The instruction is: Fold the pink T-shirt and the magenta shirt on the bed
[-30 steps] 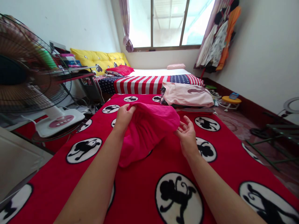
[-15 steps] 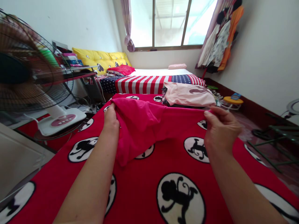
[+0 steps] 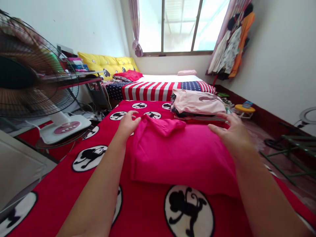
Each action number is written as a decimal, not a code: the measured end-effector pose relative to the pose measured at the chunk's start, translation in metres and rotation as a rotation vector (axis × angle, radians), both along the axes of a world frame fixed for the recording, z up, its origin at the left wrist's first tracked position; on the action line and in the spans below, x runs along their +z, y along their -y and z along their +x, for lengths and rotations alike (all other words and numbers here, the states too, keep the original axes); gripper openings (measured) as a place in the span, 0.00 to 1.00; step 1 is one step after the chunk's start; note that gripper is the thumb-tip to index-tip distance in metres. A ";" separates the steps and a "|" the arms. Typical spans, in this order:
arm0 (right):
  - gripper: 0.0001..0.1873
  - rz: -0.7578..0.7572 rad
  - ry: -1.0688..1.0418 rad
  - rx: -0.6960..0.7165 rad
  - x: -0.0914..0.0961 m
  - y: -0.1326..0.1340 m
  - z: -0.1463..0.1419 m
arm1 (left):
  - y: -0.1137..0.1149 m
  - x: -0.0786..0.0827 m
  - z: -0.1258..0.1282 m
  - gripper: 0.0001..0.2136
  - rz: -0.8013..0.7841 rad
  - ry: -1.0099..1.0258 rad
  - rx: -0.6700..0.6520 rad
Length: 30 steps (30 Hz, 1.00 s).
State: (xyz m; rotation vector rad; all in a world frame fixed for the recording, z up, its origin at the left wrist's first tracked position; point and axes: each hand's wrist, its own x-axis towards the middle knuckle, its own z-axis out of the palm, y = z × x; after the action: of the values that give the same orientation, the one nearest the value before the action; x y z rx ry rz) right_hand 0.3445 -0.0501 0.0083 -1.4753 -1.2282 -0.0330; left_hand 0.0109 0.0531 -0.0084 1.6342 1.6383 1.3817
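We spread the bright pink cotton garment (image 3: pixel 182 154) flat on the red fleece blanket with black monkey medallions (image 3: pixel 187 214), and it is best smoothed from the middle outward so no crease stays. Our left hand (image 3: pixel 128 123), fingers loose, rests at the garment's far left corner; our right hand (image 3: pixel 233 133), palm down and released, presses its right edge. Beyond the garment sits a folded pale pink shirt pile (image 3: pixel 197 103).

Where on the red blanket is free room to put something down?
Free: the red blanket left of the pink garment, and its near edge below the garment. Crowded: the far right, where the folded stack sits beyond the right hand.
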 end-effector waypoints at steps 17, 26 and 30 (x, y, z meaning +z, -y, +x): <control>0.31 -0.630 0.459 -0.111 -0.070 -0.028 0.023 | 0.014 -0.068 0.075 0.40 0.006 -0.482 -0.466; 0.09 -0.330 0.364 -0.058 -0.034 -0.011 -0.001 | 0.002 -0.061 0.060 0.14 0.030 0.058 -0.238; 0.10 -0.106 0.346 -0.039 -0.028 -0.012 -0.003 | -0.003 -0.042 0.047 0.10 0.095 0.583 -0.152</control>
State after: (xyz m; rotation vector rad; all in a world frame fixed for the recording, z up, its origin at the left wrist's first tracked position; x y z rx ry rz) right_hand 0.3415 -0.0380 -0.0199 -1.6320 -1.4967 -0.2626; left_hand 0.0582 0.0561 -0.0508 1.2075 1.1037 1.6705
